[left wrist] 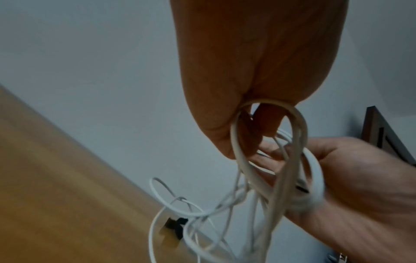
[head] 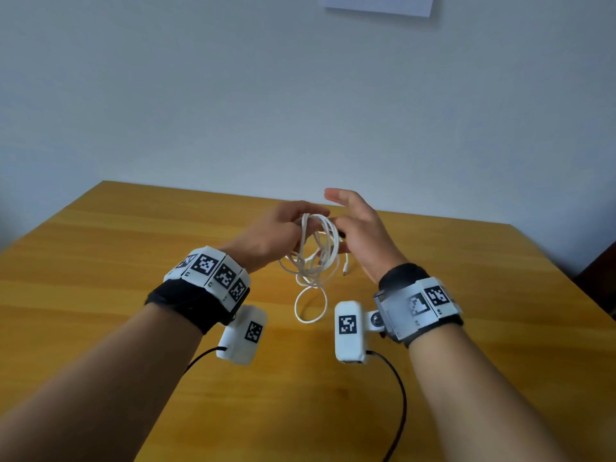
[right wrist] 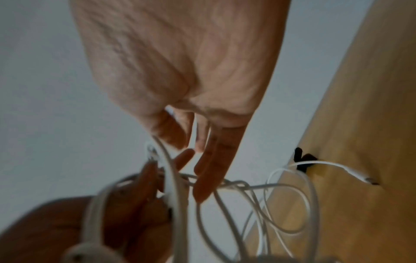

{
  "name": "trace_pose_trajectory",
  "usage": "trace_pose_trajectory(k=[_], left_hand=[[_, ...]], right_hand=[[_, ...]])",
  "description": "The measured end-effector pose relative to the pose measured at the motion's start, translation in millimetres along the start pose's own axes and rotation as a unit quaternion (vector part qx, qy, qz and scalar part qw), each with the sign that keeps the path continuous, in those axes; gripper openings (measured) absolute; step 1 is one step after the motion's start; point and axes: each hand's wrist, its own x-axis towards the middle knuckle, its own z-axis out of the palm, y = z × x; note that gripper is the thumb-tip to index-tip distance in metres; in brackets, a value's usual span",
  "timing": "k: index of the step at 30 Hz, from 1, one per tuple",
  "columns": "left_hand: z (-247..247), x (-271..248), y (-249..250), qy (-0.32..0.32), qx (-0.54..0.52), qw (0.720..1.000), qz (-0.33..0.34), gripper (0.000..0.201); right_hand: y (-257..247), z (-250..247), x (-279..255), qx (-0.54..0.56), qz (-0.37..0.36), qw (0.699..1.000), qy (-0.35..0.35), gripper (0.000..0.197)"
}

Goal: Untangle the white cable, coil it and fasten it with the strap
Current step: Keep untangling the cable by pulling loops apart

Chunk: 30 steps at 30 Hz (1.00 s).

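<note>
Desk (head: 100, 295), yellow-brown wood, spans the lower view, with a pale wall (head: 233, 95) behind it and a sheet of paper (head: 378, 3) pinned at the wall's top edge. My two forearms reach over the desk, each wrist wearing a band of black-and-white markers and a small white camera box.

My left hand (head: 270, 233) is raised above the desk, fingers curled round the top of several loops of the white cable (head: 315, 258); the rest hangs tangled below, the lowest loop lying on the desk. My right hand (head: 361, 233) is just beside the bundle, fingers straight and relaxed, their tips (right wrist: 202, 185) among the strands, closed on nothing.

One cable plug (head: 345, 271) dangles near my right palm.

Strap (right wrist: 302, 161), small and black, lies on the desk beyond the hanging loops.
</note>
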Motion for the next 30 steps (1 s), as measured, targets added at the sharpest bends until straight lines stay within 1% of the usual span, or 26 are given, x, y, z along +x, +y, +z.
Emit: trace_pose_trajectory(k=[2, 4, 5, 6, 8, 10, 12, 13, 15, 17, 18, 20, 22, 24, 27, 30], left_hand=[[-2.2, 3.4, 1.5, -0.029, 0.010, 0.999, 0.010, 0.028], [-8.5, 8.8, -1.9, -0.028, 0.017, 0.999, 0.013, 0.031], [-12.2, 12.6, -4.4, -0.024, 0.027, 0.999, 0.010, 0.032], [-14.7, 16.3, -6.3, -0.020, 0.049, 0.999, 0.012, 0.030], [-18.7, 27.3, -12.1, -0.004, 0.105, 0.994, 0.027, 0.023], [-24.3, 39.6, -18.8, 0.024, 0.165, 0.985, 0.042, 0.017], [-34.3, 50.7, -29.4, 0.072, 0.196, 0.978, 0.022, 0.020], [-40.0, 55.7, -36.0, 0.103, 0.180, 0.978, 0.002, 0.023], [-48.3, 64.4, -48.4, 0.162, 0.095, 0.982, -0.030, 0.027], [-46.5, 69.3, -53.2, 0.218, -0.037, 0.975, -0.036, 0.025], [-44.1, 72.3, -54.2, 0.241, -0.129, 0.961, -0.033, 0.025], [-41.4, 77.1, -55.2, 0.261, -0.311, 0.913, -0.030, 0.029], [-40.3, 80.6, -60.1, 0.256, -0.428, 0.866, -0.029, 0.030], [-38.8, 83.2, -66.9, 0.246, -0.480, 0.842, -0.025, 0.027], [-36.2, 84.9, -71.6, 0.241, -0.514, 0.823, -0.013, 0.026], [-34.9, 86.6, -73.6, 0.254, -0.540, 0.803, -0.006, 0.027]], right_hand=[[1.6, -3.6, 7.9, -0.022, -0.001, 0.999, -0.046, 0.048], [2.5, -7.7, 14.2, -0.041, 0.021, 0.994, -0.100, 0.050], [2.1, -8.7, 15.1, -0.067, 0.022, 0.991, -0.116, 0.051], [4.4, -8.5, 17.3, -0.091, 0.019, 0.989, -0.116, 0.049], [10.9, -6.3, 23.2, -0.115, 0.002, 0.990, -0.079, 0.039], [19.6, -4.7, 30.2, -0.141, -0.016, 0.990, -0.021, 0.026], [28.9, -8.4, 36.7, -0.172, -0.018, 0.984, 0.046, 0.024], [32.8, -11.9, 39.7, -0.175, -0.015, 0.982, 0.075, 0.024], [41.7, -17.1, 47.4, -0.165, -0.009, 0.982, 0.094, 0.023], [47.1, -18.0, 52.3, -0.156, -0.007, 0.982, 0.101, 0.021], [50.2, -17.7, 55.2, -0.152, -0.007, 0.982, 0.113, 0.021], [55.5, -17.9, 60.4, -0.145, -0.004, 0.979, 0.140, 0.020], [60.1, -18.1, 64.2, -0.134, 0.008, 0.977, 0.165, 0.021], [65.2, -18.2, 66.5, -0.118, 0.009, 0.977, 0.179, 0.022], [69.9, -15.2, 66.9, -0.119, -0.014, 0.975, 0.185, 0.023], [71.1, -11.6, 69.3, -0.136, -0.037, 0.971, 0.196, 0.018]])
